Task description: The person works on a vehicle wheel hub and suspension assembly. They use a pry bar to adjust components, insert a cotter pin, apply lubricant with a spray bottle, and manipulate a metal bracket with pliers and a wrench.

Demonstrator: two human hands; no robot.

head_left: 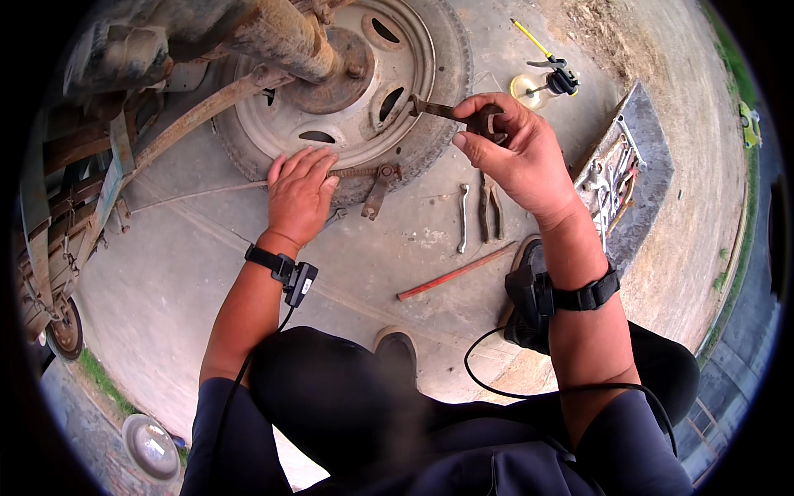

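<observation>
My left hand [302, 188] lies palm down with its fingers stretched over the lower edge of a dusty wheel [415, 66]. Beside its fingertips is a rusty threaded or spring-wound rod [354, 172], with a short flat lever [375, 198] at its right end; the hand hides part of this rod. Raised to the right of the wheel, my right hand [523, 149] pinches a rusty metal lever piece [437, 108] between thumb and fingers. Its narrow hooked end points left, and the fingers partly cover its thicker curved end.
On the concrete lie a combination wrench [463, 219], pliers [491, 211] and a red bar [455, 271]. A pump oil can [531, 89] stands beyond my right hand. A metal tray [649, 186] holds several tools. Rusty vehicle framework [116, 157] fills the left side.
</observation>
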